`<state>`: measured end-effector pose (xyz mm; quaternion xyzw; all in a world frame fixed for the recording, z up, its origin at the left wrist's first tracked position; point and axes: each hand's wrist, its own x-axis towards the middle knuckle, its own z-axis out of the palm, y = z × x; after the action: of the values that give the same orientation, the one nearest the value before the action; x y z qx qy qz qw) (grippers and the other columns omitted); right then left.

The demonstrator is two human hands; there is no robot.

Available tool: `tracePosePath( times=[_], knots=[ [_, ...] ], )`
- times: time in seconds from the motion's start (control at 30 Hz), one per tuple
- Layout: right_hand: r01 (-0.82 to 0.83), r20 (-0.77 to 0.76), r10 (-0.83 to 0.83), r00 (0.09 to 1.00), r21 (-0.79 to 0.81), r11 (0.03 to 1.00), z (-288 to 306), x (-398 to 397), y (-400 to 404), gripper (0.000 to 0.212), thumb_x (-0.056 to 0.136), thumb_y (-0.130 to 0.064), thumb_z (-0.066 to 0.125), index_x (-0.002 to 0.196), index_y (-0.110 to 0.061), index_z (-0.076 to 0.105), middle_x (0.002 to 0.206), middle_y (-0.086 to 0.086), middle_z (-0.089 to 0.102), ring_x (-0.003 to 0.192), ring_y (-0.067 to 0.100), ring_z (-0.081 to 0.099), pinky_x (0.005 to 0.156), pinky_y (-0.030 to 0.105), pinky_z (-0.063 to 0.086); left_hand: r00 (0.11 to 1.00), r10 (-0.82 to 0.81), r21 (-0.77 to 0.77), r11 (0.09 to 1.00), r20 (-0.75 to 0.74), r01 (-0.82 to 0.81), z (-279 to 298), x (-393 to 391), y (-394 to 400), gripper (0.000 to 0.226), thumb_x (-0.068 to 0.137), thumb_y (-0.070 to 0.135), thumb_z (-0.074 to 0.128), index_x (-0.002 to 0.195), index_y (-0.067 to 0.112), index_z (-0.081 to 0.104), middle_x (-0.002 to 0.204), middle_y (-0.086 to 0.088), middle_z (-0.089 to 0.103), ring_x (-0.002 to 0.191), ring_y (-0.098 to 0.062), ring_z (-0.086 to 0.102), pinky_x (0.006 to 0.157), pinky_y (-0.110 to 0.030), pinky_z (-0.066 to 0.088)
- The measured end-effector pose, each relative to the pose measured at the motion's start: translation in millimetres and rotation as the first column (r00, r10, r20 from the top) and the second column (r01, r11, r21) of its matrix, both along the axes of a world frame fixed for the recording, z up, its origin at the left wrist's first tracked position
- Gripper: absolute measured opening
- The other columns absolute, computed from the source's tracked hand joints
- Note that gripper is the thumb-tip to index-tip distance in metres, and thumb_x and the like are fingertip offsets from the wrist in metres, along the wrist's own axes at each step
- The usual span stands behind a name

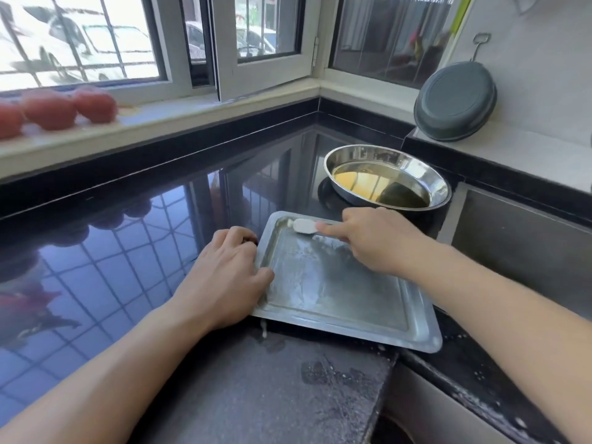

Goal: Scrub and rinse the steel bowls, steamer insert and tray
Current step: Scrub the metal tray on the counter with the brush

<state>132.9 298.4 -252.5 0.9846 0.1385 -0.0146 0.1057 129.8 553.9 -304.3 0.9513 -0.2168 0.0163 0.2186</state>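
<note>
Flat rectangular steel tray [336,293], soapy film; left hand [224,277] gripped its rim, right hand [378,238] grasped white brush [304,225].

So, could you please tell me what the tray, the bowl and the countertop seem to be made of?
Tray: likely steel, dull brushed grey with pale soapy streaks. Bowl: polished steel, by its bright mirror-like wall. Countertop: probably polished dark stone, glossy enough to reflect the window grille; speckled near the front edge.
</note>
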Motion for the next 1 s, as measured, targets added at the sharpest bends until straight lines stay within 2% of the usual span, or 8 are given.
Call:
tracePosePath(
  times=[0.2, 0.33, 0.47, 0.53, 0.63, 0.8, 0.93, 1.0],
  knots=[
    [0.169, -0.093, -0.178, 0.980, -0.097, 0.981, 8, -25, -59, 0.067, 0.103, -0.015, 0.033, 0.147, -0.065, 0.025, 0.089, -0.012, 0.045, 0.088, 0.017, 0.054, 0.081, 0.038, 0.051, 1.000, -0.023, 0.006, 1.000, -0.019, 0.023, -1, 4, 0, 0.025, 0.100, 0.034, 0.045, 0.093, 0.014, 0.058, 0.144, 0.008, 0.042, 0.133, -0.013, 0.029, 0.108, -0.027, 0.026],
    [0.053, -0.073, -0.055, 0.996, -0.029, 0.998, 7, -1, -12, 0.066, 0.101, -0.015, 0.036, 0.147, -0.061, 0.028, 0.086, -0.013, 0.039, 0.087, 0.017, 0.049, 0.072, 0.034, 0.045, 0.998, -0.053, 0.019, 0.998, -0.044, 0.054, 0, 6, 1, 0.024, 0.101, 0.033, 0.043, 0.092, 0.015, 0.056, 0.149, 0.007, 0.040, 0.137, -0.013, 0.027, 0.112, -0.029, 0.026],
    [-0.004, -0.084, 0.016, 0.996, 0.140, 0.990, -1, 27, 22, 0.064, 0.100, -0.013, 0.038, 0.145, -0.058, 0.038, 0.094, -0.009, 0.051, 0.096, 0.023, 0.057, 0.084, 0.041, 0.051, 0.996, -0.044, 0.010, 0.999, -0.078, 0.045, 3, 4, 4, 0.023, 0.101, 0.033, 0.042, 0.089, 0.016, 0.053, 0.151, 0.008, 0.038, 0.139, -0.012, 0.025, 0.114, -0.029, 0.025],
    [0.006, -0.108, 0.007, 0.994, 0.123, 0.992, -3, 22, 11, 0.064, 0.100, -0.014, 0.038, 0.145, -0.059, 0.036, 0.092, -0.009, 0.049, 0.095, 0.023, 0.057, 0.085, 0.040, 0.050, 0.997, -0.045, 0.016, 0.999, -0.066, 0.046, 1, 5, 4, 0.026, 0.101, 0.033, 0.042, 0.091, 0.014, 0.056, 0.151, 0.008, 0.039, 0.139, -0.012, 0.025, 0.115, -0.030, 0.025],
    [0.057, -0.139, -0.045, 0.989, 0.084, 0.995, 6, 2, -21, 0.064, 0.100, -0.015, 0.036, 0.142, -0.064, 0.036, 0.084, -0.011, 0.049, 0.087, 0.016, 0.055, 0.078, 0.035, 0.049, 0.998, -0.045, 0.021, 0.999, -0.035, 0.046, -2, 6, 3, 0.030, 0.101, 0.034, 0.041, 0.098, 0.012, 0.061, 0.150, 0.008, 0.040, 0.138, -0.014, 0.026, 0.116, -0.030, 0.025],
    [0.152, -0.118, -0.129, 0.985, 0.222, 0.963, 13, -9, -17, 0.049, 0.104, -0.021, 0.040, 0.140, -0.053, 0.049, 0.071, -0.019, 0.047, 0.065, 0.007, 0.047, 0.066, 0.030, 0.045, 0.998, -0.046, 0.026, 0.999, -0.038, 0.047, -2, 6, 2, 0.026, 0.101, 0.033, 0.040, 0.094, 0.014, 0.055, 0.151, 0.007, 0.039, 0.139, -0.015, 0.026, 0.116, -0.030, 0.025],
    [0.154, -0.181, -0.101, 0.978, 0.311, 0.938, 7, -6, 13, 0.045, 0.102, -0.020, 0.042, 0.137, -0.045, 0.057, 0.081, -0.007, 0.066, 0.072, 0.012, 0.053, 0.078, 0.031, 0.048, 0.998, -0.055, 0.031, 0.998, -0.042, 0.057, -2, 5, 2, 0.026, 0.101, 0.033, 0.039, 0.092, 0.014, 0.054, 0.152, 0.007, 0.038, 0.140, -0.014, 0.025, 0.115, -0.029, 0.024],
    [0.156, -0.296, -0.055, 0.954, 0.330, 0.931, 15, -7, 17, 0.039, 0.101, -0.023, 0.049, 0.131, -0.045, 0.062, 0.098, -0.004, 0.076, 0.094, 0.015, 0.066, 0.092, 0.035, 0.053, 0.999, -0.048, 0.031, 0.998, -0.024, 0.049, -4, 7, 1, 0.027, 0.101, 0.033, 0.039, 0.093, 0.013, 0.055, 0.152, 0.007, 0.039, 0.140, -0.013, 0.025, 0.115, -0.028, 0.023]
  ],
)
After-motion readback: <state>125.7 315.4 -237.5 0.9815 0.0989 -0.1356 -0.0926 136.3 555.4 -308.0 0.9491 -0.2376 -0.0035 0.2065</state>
